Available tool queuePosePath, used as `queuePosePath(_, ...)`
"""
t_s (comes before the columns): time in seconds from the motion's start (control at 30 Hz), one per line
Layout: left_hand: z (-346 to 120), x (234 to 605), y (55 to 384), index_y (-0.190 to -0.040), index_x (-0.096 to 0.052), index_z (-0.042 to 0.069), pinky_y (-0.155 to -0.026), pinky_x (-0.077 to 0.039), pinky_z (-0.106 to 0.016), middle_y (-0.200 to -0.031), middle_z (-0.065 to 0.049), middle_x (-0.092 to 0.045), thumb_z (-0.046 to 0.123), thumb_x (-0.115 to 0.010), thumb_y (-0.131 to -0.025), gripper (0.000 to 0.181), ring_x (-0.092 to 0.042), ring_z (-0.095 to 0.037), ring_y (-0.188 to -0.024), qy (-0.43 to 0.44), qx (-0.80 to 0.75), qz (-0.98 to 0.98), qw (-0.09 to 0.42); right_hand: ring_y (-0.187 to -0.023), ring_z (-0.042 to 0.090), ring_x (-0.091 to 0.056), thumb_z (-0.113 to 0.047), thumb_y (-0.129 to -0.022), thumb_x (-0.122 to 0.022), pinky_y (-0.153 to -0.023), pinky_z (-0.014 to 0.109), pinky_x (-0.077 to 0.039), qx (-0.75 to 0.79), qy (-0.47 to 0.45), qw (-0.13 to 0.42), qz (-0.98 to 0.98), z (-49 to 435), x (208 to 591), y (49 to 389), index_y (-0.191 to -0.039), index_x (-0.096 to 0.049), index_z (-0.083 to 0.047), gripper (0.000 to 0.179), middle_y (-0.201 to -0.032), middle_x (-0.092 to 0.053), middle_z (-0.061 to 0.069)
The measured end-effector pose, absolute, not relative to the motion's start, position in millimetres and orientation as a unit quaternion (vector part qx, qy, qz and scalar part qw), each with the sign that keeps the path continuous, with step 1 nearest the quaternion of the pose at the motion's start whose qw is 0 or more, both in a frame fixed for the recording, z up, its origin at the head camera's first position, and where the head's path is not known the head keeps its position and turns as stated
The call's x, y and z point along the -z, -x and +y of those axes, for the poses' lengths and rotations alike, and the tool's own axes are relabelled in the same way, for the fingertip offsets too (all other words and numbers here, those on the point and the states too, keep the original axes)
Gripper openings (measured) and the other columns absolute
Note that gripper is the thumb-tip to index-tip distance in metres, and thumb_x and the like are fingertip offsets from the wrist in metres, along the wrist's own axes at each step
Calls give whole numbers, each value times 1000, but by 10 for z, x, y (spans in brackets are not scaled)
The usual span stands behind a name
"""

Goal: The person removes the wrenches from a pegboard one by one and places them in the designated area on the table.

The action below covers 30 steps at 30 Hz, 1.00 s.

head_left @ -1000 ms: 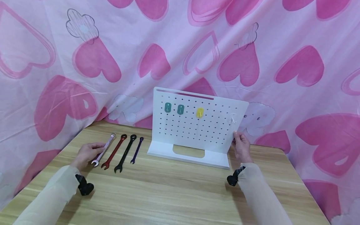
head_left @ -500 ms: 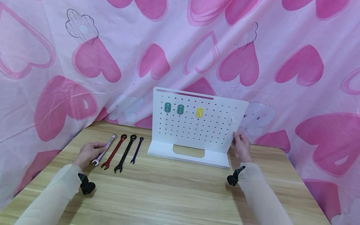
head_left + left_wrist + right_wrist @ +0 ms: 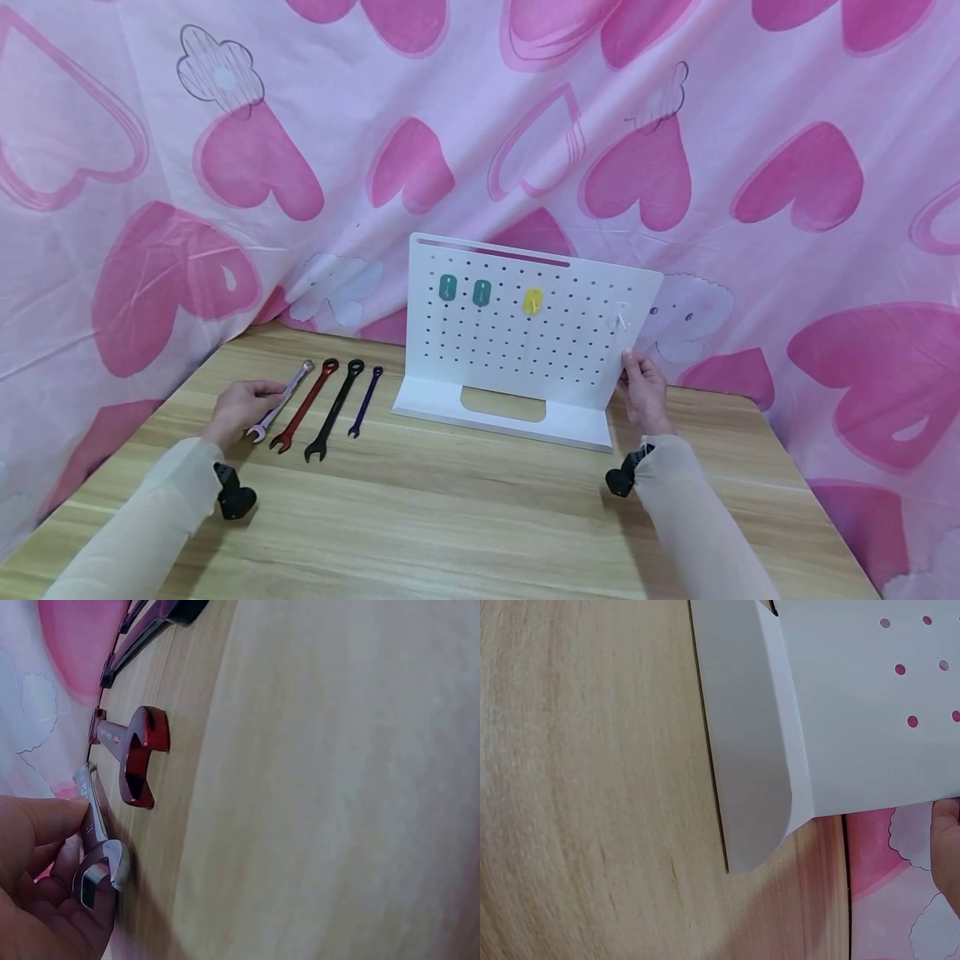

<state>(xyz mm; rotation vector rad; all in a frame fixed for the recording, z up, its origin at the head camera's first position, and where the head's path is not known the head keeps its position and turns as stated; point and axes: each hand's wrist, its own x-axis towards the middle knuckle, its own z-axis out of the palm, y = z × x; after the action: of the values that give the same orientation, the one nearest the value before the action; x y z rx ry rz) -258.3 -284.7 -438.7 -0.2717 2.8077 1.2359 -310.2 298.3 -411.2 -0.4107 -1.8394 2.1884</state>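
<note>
At the left of the head view, my left hand [image 3: 243, 410] pinches a silver combination wrench [image 3: 297, 382] by its shank. Its open end [image 3: 105, 866] points toward me, with fingers behind it in the left wrist view. Whether the wrench touches the table cannot be told. Beside it lie a red wrench [image 3: 304, 408], a black wrench [image 3: 334, 410] and a small purple wrench [image 3: 366, 402], roughly parallel. My right hand [image 3: 645, 390] holds the right edge of a white pegboard stand [image 3: 510, 379], thumb in front and the other fingers mostly hidden behind it.
Two green hooks [image 3: 447, 287], a yellow hook [image 3: 533, 301] and a clear hook [image 3: 620, 317] are mounted on the pegboard. The wooden table [image 3: 450, 525] extends in front of the stand. A pink heart-patterned curtain [image 3: 480, 108] hangs behind it.
My left hand and the silver wrench have shifted slightly right, nearer the red wrench. My right hand and the pegboard have stayed in place.
</note>
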Motion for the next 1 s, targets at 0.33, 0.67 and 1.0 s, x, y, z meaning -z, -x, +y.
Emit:
queuePosePath(0.33,-2820,4344,2571,-117,-64,-7,-67,-38,-25,-113,-27,-66,15,-57,-95,32,-56,-27,-89,77,-361,929,15,-86,3,-57,-37,-97,-55,-81,15,-51,-748,140,125,-637,2976,4108,3091,-84,-63,-27,18,-85,-69,-21)
queuePosePath(0.67,-2771,4278,2551,-116,-64,-8,-59,-40,-26,-102,-26,-65,10,-57,-94,30,-55,-23,-77,87,-344,935,21,-86,3,-53,-38,-97,-54,-79,16,-48,-746,127,126,-642,2981,4119,3078,-83,-62,-29,18,-86,-66,-20)
queuePosePath(1.0,-2769,4307,2544,-114,-63,-10,-50,-47,-27,-87,-17,-66,10,-58,-94,29,-54,-13,-60,101,-370,923,22,-84,4,-50,-38,-97,-54,-76,16,-46,-747,122,127,-641,2986,4117,3076,-84,-62,-29,18,-84,-63,-18)
